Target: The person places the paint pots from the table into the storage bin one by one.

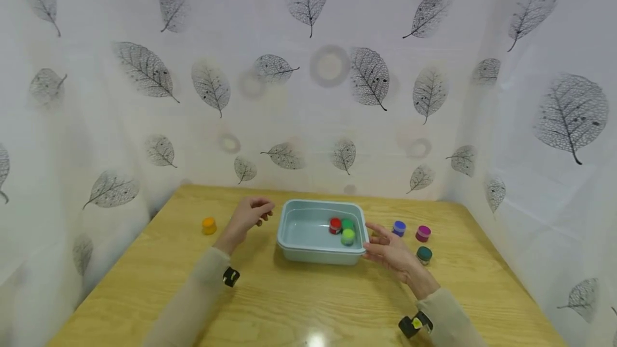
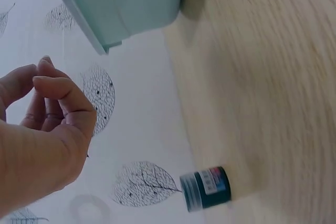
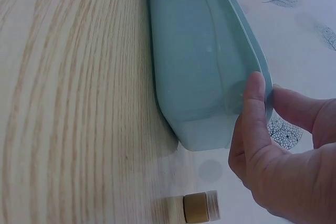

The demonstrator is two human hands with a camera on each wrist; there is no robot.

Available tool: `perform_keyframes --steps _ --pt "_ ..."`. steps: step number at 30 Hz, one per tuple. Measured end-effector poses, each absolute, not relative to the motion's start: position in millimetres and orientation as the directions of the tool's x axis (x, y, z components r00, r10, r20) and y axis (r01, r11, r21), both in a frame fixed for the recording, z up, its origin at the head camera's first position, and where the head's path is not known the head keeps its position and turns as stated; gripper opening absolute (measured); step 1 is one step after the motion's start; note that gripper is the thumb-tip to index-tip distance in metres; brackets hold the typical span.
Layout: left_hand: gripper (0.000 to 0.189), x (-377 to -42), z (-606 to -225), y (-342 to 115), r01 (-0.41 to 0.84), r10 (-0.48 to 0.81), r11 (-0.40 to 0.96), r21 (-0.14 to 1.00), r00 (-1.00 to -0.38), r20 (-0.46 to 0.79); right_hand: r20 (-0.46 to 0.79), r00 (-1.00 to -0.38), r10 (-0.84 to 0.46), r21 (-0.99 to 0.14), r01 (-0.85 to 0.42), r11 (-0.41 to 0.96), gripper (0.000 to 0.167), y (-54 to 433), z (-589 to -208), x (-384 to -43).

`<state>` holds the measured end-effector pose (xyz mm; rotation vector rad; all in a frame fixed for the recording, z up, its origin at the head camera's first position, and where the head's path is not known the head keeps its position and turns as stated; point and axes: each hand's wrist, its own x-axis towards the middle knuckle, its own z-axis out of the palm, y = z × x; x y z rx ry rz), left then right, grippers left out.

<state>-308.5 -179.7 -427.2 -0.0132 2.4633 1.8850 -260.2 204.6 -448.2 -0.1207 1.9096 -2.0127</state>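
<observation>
A pale blue-green plastic bin (image 1: 308,257) stands on the table with a red jar (image 1: 335,225), a green jar (image 1: 347,224) and a lime-green jar (image 1: 347,237) in its right part. My right hand (image 1: 392,253) pinches the bin's right rim, thumb on one side and fingers on the other, as the right wrist view shows. To the left of the bin, my left hand (image 1: 248,217) is held with loosely curled fingers and nothing in it. An orange jar (image 1: 209,225) stands farther left. A dark teal jar (image 2: 206,188) shows in the left wrist view.
Right of the bin stand a blue jar (image 1: 399,228), a magenta jar (image 1: 423,233) and a dark green jar (image 1: 424,255). A gold-brown jar (image 3: 196,208) appears in the right wrist view. White leaf-print curtains (image 1: 308,122) surround the wooden table (image 1: 299,304).
</observation>
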Motion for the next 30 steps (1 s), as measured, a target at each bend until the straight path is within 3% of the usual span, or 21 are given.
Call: perform_keyframes --steps 13,30 --pt "0.039 -301 -431 -222 -0.077 -0.07 0.193 0.978 -0.995 -0.065 -0.161 -0.935 -0.315 -0.986 0.167 0.007 0.071 205 -447 -260" --pt "0.036 -305 -441 -252 -0.066 -0.049 0.262 0.963 -0.997 -0.055 -0.177 -0.939 -0.294 -0.982 0.19 -0.015 0.069 204 -452 -262"
